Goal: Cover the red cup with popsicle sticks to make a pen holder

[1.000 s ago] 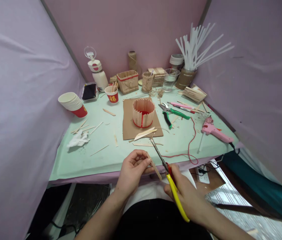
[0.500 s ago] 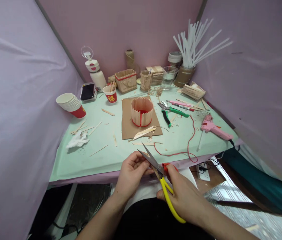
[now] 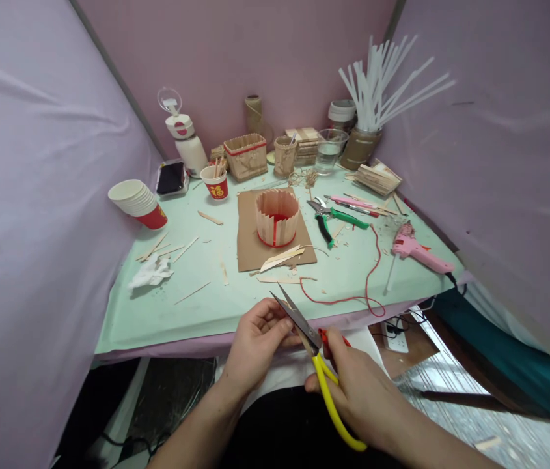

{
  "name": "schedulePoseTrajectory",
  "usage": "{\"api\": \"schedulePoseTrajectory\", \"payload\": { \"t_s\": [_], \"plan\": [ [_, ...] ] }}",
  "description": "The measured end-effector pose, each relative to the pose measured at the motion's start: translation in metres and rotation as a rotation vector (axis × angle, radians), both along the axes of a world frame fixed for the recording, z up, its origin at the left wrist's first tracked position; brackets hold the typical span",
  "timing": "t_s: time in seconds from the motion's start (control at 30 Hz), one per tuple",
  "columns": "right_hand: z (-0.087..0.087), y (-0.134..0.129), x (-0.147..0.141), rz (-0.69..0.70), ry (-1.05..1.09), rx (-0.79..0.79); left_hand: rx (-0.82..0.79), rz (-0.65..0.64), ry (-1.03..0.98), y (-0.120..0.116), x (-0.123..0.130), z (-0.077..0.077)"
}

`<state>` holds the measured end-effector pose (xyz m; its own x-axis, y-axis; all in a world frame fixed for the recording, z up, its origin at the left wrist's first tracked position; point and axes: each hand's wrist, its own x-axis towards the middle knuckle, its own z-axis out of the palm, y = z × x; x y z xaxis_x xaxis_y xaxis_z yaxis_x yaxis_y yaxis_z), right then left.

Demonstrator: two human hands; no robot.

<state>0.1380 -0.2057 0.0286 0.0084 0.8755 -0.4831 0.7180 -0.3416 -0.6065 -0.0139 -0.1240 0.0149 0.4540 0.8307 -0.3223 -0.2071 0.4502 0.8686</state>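
My right hand grips a pair of scissors with yellow handles, held just in front of the table edge. The blades are slightly parted and point up and to the left. A bit of red shows by my right fingers. Beside the blades, my left hand is closed in a pinch on a thin wooden strip, most of it hidden by fingers and scissors. Beyond my hands, a round container of upright wooden slats with a red base rim stands on a cardboard sheet.
Wooden offcuts, a red cord, green-handled pruning shears and a pink glue gun lie on the table. Stacked paper cups and a crumpled tissue are at left. A water cup stands behind.
The scissors' yellow handle end has shifted slightly down and right, and the blade tips look a little closer together. My left hand has hardly moved.
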Motion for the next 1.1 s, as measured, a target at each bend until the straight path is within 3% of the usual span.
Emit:
{"api": "schedulePoseTrajectory", "payload": {
  "t_s": [0.47, 0.73, 1.1],
  "plan": [
    [-0.004, -0.002, 0.003, -0.056, 0.001, -0.003, -0.025, -0.035, 0.022, -0.001, 0.001, -0.004],
    [-0.022, -0.005, 0.01, -0.158, 0.254, 0.093, -0.016, -0.019, 0.043, -0.002, 0.005, -0.005],
    [-0.023, 0.001, 0.014, -0.241, 0.278, 0.219, 0.239, 0.019, 0.223, -0.002, 0.009, -0.004]
  ]
}}
